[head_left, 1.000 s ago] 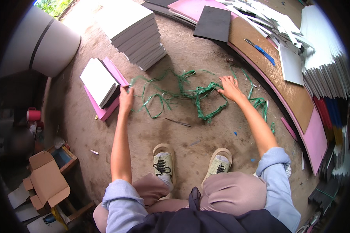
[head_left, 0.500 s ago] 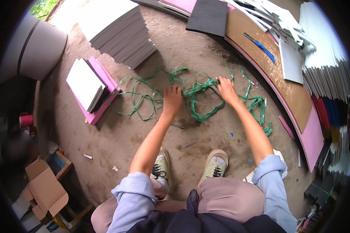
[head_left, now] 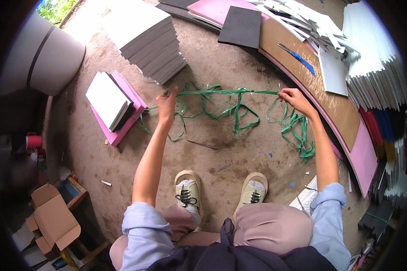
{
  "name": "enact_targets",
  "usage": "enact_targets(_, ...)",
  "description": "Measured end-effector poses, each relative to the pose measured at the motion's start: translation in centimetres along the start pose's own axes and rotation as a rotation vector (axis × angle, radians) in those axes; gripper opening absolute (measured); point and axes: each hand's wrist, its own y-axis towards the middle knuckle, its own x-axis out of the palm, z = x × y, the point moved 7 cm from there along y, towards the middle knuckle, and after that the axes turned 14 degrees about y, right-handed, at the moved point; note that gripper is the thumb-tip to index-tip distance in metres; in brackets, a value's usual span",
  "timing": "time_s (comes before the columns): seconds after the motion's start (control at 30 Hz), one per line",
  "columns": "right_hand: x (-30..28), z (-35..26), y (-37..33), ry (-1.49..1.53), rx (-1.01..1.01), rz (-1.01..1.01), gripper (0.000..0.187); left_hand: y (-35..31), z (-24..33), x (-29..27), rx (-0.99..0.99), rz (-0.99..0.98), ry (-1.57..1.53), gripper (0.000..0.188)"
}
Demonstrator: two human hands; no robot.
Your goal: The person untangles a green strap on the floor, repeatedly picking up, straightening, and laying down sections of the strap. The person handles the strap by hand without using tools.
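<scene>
Green twine (head_left: 212,92) held straight on the board stack's (head_left: 154,49) near side.
Left hand (head_left: 165,106), just before the stack, has its grip clamped on the twine; right hand (head_left: 296,100), well right of the stack, pinches it. Likely light, limp, slippery: best held clear of loops (head_left: 236,119).

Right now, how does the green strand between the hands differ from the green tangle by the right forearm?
The strand is pulled nearly straight; the tangle is in loose loops. The strand stretches between the left hand and right hand, while the tangle lies on the floor. Both are green and stringy.
</scene>
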Motion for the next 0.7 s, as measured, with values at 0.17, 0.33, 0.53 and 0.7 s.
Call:
enact_targets(0.17, -2.3, -1.9, -0.6, -0.133, -0.038, 0.113, 0.03, -0.4, 0.1, -1.6, 0.111, 0.225, -0.027, 0.022)
enact_targets(0.33, -8.2, 0.5, -3.5, -0.258, -0.066, 0.308, 0.032, -0.6, 1.1, -3.4, 0.125, 0.386, -0.044, 0.021)
enact_targets(0.53, -7.8, 3.5, -5.4, -0.246, 0.079, 0.36, 0.035, -1.1, 0.5, -2.9, 0.249, 0.408, 0.13, 0.023)
enact_targets(0.7, -4.4, 5.6, -6.7, 0.163, 0.173, 0.227, 0.029, -1.4, -4.6, 0.5, 0.073, 0.021, 0.79, 0.045)
